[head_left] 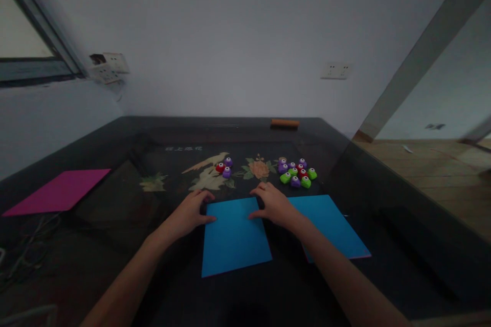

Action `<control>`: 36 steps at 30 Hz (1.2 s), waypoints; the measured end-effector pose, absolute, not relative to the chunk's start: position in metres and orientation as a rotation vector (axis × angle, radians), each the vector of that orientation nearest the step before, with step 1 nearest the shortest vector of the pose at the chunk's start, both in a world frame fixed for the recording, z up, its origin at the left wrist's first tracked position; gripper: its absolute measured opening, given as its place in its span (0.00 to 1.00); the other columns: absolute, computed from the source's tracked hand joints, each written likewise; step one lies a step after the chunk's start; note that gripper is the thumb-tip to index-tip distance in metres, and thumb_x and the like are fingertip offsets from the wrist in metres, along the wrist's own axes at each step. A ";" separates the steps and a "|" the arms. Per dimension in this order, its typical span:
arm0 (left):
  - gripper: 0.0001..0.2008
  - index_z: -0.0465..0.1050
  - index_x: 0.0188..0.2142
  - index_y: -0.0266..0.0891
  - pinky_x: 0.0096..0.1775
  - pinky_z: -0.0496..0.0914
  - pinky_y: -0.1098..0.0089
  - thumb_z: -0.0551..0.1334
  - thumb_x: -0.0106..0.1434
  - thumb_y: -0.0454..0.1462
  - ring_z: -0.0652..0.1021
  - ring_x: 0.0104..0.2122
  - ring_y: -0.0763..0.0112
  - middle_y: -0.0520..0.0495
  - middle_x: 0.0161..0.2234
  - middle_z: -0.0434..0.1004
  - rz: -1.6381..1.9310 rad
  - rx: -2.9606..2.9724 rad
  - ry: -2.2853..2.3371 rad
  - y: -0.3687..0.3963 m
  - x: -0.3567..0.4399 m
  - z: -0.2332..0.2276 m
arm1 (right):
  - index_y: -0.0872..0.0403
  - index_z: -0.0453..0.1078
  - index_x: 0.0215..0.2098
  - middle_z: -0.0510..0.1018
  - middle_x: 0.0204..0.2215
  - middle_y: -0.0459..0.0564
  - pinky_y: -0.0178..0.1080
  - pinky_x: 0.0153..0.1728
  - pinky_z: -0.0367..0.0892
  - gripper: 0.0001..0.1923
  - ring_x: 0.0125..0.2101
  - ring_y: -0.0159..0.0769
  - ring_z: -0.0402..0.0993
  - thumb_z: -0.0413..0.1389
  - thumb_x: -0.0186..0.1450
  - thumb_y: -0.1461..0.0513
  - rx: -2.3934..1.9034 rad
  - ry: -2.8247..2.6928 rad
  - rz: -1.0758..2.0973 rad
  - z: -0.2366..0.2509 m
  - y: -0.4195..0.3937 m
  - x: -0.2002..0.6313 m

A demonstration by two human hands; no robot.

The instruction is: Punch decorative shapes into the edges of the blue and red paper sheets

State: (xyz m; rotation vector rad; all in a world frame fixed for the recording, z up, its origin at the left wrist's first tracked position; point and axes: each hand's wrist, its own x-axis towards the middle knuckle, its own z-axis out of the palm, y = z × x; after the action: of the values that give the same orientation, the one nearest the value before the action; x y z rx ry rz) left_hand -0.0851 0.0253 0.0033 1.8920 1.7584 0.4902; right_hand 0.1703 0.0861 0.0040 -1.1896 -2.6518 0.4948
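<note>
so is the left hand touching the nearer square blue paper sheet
Touching. The head view shows the left hand with its fingertips resting on the top left edge of the nearer square blue paper sheet, no gap visible.

Both forearms come into view bare, with no sleeve reaching as far as the blue sheet [235, 235]; the left hand [191, 213] and the right hand [274, 207] on either side of that sheet are ungloved (dim light hides finer detail); no watch, band or ring shows.
</note>
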 end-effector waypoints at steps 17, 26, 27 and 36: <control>0.10 0.69 0.35 0.41 0.39 0.66 0.63 0.61 0.52 0.40 0.72 0.38 0.60 0.46 0.38 0.69 0.437 1.927 1.859 0.025 -0.081 0.004 | 0.53 0.62 0.38 0.69 0.36 0.50 0.38 0.36 0.61 0.23 0.38 0.40 0.64 0.67 0.49 0.61 -1.196 -2.518 0.609 -0.003 0.084 0.171; 0.06 0.70 0.31 0.41 0.33 0.65 0.66 0.57 0.56 0.40 0.75 0.32 0.62 0.49 0.29 0.74 0.538 1.889 1.893 0.028 -0.083 0.003 | 0.52 0.62 0.36 0.70 0.32 0.47 0.35 0.31 0.59 0.17 0.34 0.36 0.67 0.63 0.52 0.66 -1.210 -2.410 0.693 -0.006 0.079 0.169; 0.07 0.71 0.31 0.41 0.33 0.65 0.66 0.57 0.56 0.40 0.75 0.32 0.62 0.49 0.29 0.74 0.555 1.869 1.888 0.028 -0.084 0.003 | 0.52 0.62 0.36 0.70 0.30 0.46 0.35 0.30 0.58 0.16 0.32 0.35 0.67 0.62 0.52 0.67 -1.226 -2.386 0.693 -0.006 0.079 0.168; 0.11 0.72 0.31 0.38 0.35 0.68 0.65 0.61 0.52 0.43 0.76 0.31 0.62 0.48 0.28 0.75 0.852 1.631 1.738 0.035 -0.090 0.002 | 0.55 0.66 0.34 0.69 0.21 0.40 0.32 0.26 0.61 0.10 0.23 0.29 0.67 0.58 0.54 0.69 -1.167 -1.889 1.188 -0.006 0.085 0.166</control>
State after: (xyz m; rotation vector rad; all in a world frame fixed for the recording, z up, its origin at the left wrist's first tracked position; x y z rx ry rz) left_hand -0.0897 0.0346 0.0018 1.6314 1.7382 0.8520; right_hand 0.1661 0.0853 -0.0064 -1.1673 -1.8892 1.1879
